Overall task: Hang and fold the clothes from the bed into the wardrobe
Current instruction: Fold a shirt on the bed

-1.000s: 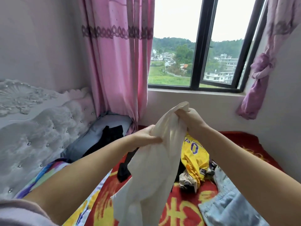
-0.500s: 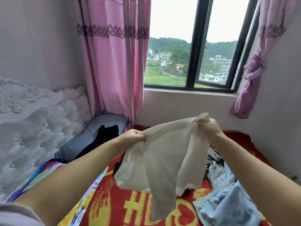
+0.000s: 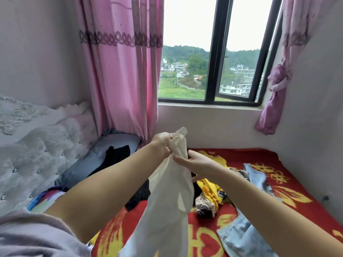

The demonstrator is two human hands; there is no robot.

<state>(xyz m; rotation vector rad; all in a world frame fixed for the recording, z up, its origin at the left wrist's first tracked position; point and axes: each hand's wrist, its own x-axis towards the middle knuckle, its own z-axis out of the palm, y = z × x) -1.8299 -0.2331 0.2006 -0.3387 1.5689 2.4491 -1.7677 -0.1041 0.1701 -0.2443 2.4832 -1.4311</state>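
Observation:
A cream-white garment [image 3: 167, 197] hangs bunched over the bed. My left hand [image 3: 162, 143] grips its top end, held up above the red blanket [image 3: 259, 156]. Lower down, my right hand [image 3: 194, 162] touches the garment's side with fingers fairly straight; whether it pinches the cloth I cannot tell. On the bed lie a yellow jersey [image 3: 211, 190], a dark garment [image 3: 139, 197] and light blue jeans [image 3: 241, 236]. The wardrobe is out of view.
A padded white headboard [image 3: 37, 141] runs along the left. A grey pillow [image 3: 100, 158] with a black garment [image 3: 116, 153] on it lies beside the pink curtain [image 3: 122, 71]. A window [image 3: 213, 52] and a knotted curtain [image 3: 276, 89] stand behind the bed.
The garment was spread wide between both hands. Now both top ends are gathered in my left hand, and my right hand has let go and dropped lower onto its side. It hangs narrow.

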